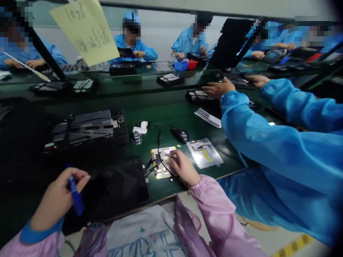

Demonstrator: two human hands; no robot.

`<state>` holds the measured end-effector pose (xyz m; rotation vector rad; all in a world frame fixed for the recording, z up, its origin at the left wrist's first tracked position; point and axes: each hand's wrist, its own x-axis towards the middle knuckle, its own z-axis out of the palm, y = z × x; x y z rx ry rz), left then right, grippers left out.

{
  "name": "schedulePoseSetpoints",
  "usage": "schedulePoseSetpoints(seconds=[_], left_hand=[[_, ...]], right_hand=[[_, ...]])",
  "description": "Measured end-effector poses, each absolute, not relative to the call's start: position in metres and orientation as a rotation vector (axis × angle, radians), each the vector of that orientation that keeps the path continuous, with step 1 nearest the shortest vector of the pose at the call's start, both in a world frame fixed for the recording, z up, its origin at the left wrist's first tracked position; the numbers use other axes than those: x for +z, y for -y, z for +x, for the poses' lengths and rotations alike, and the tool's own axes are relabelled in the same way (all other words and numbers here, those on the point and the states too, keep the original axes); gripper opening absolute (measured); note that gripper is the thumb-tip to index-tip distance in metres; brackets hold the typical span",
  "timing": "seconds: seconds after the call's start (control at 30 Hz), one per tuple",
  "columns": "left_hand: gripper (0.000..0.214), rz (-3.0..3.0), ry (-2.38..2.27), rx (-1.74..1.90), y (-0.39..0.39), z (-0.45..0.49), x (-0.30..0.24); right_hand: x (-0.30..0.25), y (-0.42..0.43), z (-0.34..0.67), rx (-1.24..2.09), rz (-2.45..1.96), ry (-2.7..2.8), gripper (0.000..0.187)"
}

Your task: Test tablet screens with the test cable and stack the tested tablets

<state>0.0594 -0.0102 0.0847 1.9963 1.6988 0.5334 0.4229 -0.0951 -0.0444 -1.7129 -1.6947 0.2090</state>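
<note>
My left hand (pixel 63 194) is closed round a blue pen (pixel 76 200), above the left part of a dark flat screen panel (pixel 118 185). My right hand (pixel 184 167) has its fingertips drawn together on a silver and yellow-edged electronic board (pixel 160 175). Whatever lies under those fingertips is too small to make out. A black cable (pixel 159 141) runs down across the board, and short leads join the board to the panel's right side. Right of my hand lies a silver metal-backed plate (pixel 207 159) with a yellow strip.
A black computer mouse (pixel 180 134) lies beyond the board. Opened devices (pixel 88 125) sit at left, and others stand on the raised shelf (pixel 128 87). A co-worker's blue sleeves (pixel 249 117) reach in from the right. A yellow paper note (pixel 85 32) hangs above.
</note>
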Motion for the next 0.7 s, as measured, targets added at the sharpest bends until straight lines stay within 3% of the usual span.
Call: schedulePoseSetpoints(seconds=[0.1, 0.2, 0.7], left_hand=[[0.028, 1.816, -2.059, 0.685, 0.017, 0.019, 0.064], [0.029, 1.729, -2.222, 0.563, 0.017, 0.0, 0.047], [0.021, 1.546, -1.756, 0.604, 0.023, 0.005, 0.027]], right_hand=[[-0.049, 0.081, 0.42, 0.209, -1.73, 1.74, 0.033], [-0.053, 0.075, 0.411, 0.183, -1.755, 1.781, 0.035], [-0.064, 0.095, 0.409, -0.057, -1.749, 2.069, 0.041]])
